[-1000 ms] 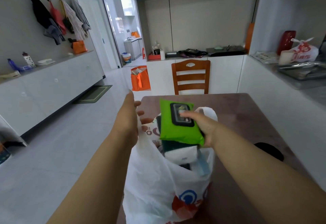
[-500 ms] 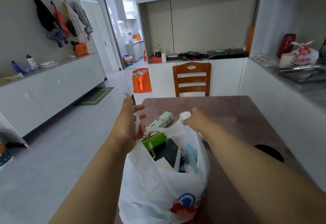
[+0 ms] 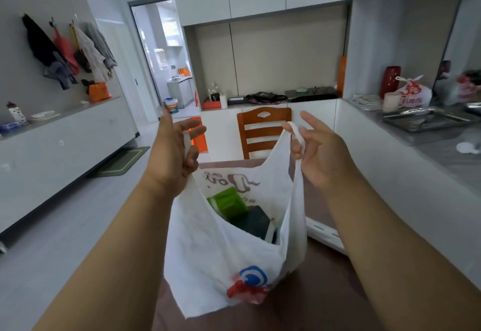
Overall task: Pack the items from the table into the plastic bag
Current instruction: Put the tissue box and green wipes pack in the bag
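- Both hands have risen since the earlier frame, lifting the plastic bag (image 3: 221, 247) by its handles.
- Left hand (image 3: 173, 157) is curled closed around the left handle.
- Right hand (image 3: 318, 153) pinches the right handle, other fingers spread.
- Bag hangs open between and below the hands, over the brown table (image 3: 325, 302).
- Inside sit a green pack (image 3: 229, 204) and a dark item (image 3: 256, 221).
- A wooden chair (image 3: 263, 129) stands beyond.

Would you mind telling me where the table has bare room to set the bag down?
The brown table shows bare surface below and right of the plastic bag, between it and the right forearm. A white box crowds the strip right of the bag. The far edge near the wooden chair is mostly hidden behind the bag held by the left hand and right hand.
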